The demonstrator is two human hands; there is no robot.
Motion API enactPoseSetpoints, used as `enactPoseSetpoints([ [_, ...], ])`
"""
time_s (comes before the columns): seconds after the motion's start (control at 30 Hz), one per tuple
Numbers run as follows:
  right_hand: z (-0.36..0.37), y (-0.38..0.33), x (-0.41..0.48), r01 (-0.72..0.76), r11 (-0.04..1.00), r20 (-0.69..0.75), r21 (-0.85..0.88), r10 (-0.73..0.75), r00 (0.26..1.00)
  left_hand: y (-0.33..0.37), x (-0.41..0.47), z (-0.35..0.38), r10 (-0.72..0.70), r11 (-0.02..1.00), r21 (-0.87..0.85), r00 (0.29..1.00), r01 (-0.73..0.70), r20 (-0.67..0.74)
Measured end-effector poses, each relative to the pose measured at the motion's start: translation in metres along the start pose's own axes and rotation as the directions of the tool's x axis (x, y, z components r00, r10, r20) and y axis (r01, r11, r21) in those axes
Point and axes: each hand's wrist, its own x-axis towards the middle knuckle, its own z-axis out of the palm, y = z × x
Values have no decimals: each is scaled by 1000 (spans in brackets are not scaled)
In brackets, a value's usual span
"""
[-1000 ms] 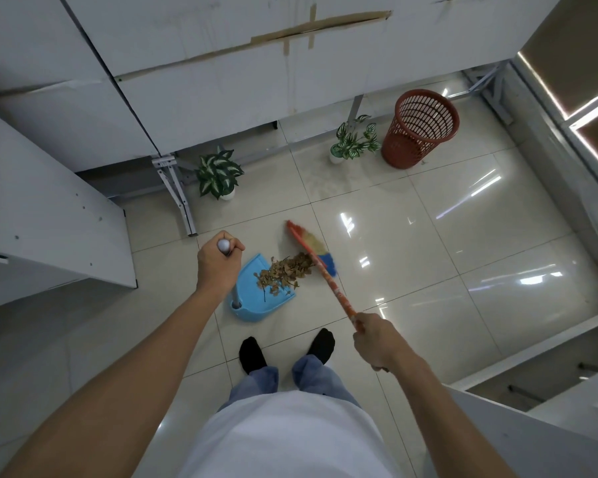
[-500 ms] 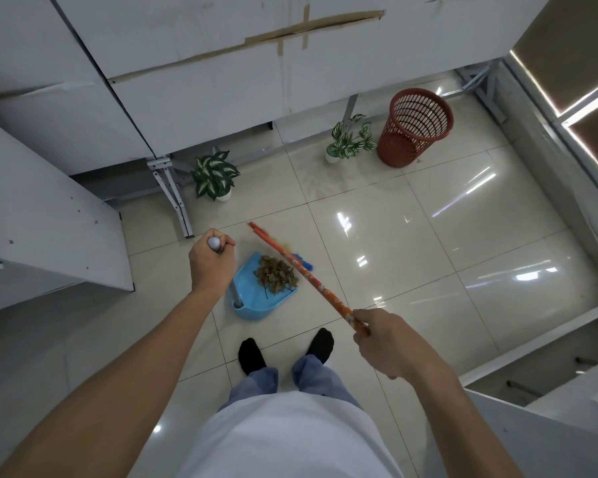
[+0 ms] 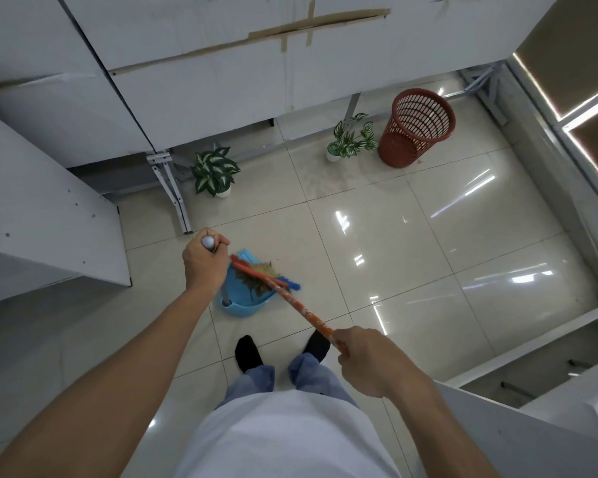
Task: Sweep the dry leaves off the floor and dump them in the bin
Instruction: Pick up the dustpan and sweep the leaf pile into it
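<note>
Both hands are closed on tools: the left hand [image 3: 202, 267] grips the dustpan [image 3: 242, 307] handle's top, and the right hand [image 3: 370, 360] curls round the broom [image 3: 290, 298] stick. Dry leaves [image 3: 252, 284] sit in the pan between them; strays under the bristles may be hidden. Best to tip the pan back and guard its mouth, then carry it to the bin [image 3: 416, 127], far beyond the right hand.

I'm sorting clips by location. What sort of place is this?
Probably an indoor office or studio room: a glossy tiled floor, white furniture on metal legs, and a red mesh bin beside a small potted plant.
</note>
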Motion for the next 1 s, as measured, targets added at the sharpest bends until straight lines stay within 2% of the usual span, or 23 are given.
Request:
enactPoseSetpoints([
  [0.13,-13,6,-14,16,996,-66,-93,-22,998,3,4,-4,-4,1000,-3,1000,4,-5],
  [0.33,1,6,-5,-38,993,-148,-115,20,989,-2,8,-17,-9,999,-43,999,7,-40],
  [0.47,13,0,12,-66,993,-126,-101,53,991,-6,9,-31,7,999,-37,998,-10,-67],
  [0.6,16,-6,19,-76,984,-81,-162,64,995,-18,10,-39,-23,1000,-16,996,22,-87],
  [0.77,9,-1,11,-35,976,-28,-214,29,999,-23,9,-41,-46,999,-6,998,45,-39],
  [1.0,-2,5,-15,-31,985,-99,-172,14,995,-28,2,-45,-22,999,-25,999,21,-29],
])
